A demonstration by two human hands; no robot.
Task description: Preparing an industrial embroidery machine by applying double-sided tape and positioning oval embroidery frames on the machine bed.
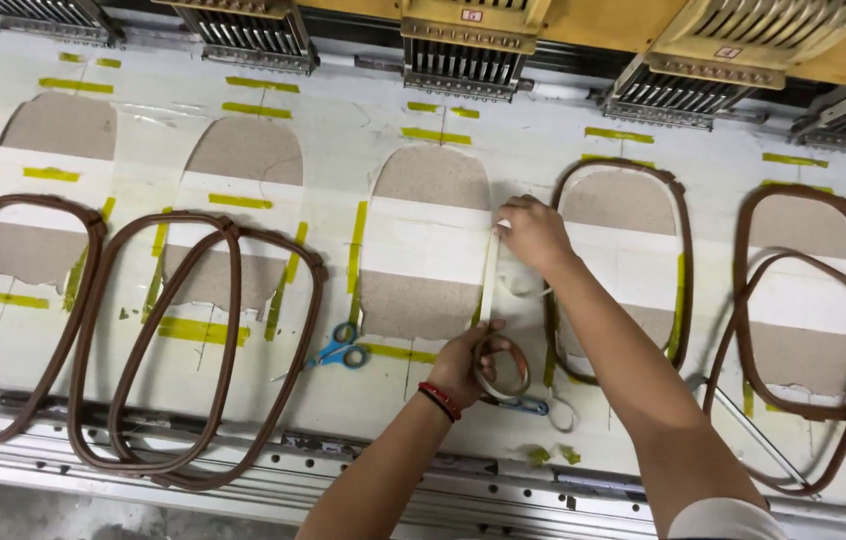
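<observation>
The left hand [468, 362] grips a roll of tape [501, 368], a thin pale ring with a wide hollow middle, its fingers curled shut around the rim near the front edge of the white worktable [343, 130]. From the roll a narrow, off-white strip of tape [490, 275] runs straight up to the right hand [535, 232], whose fingertips are pinched closed on the strip's upper end and press it down at the right edge of a white cloth panel [425, 245]. The strip looks matte and flat, pulled taut between the two hands, and lies along the seam where the panel meets the table surface. The panel crosses a rounded oval opening [428, 240] showing grey-brown backing above and below it. Just left of the left hand lie blue-handled scissors [341, 350], apart from the roll. A second pair of blue handles [525, 405] shows beneath the roll, partly hidden. To the right, a brown oval hoop [685, 250] sits around the next opening; further hoops [223, 340] lie loose on the left. Yellow-green tape marks [203, 330] dot the table. Embroidery machine heads [463, 55] line the far edge.
</observation>
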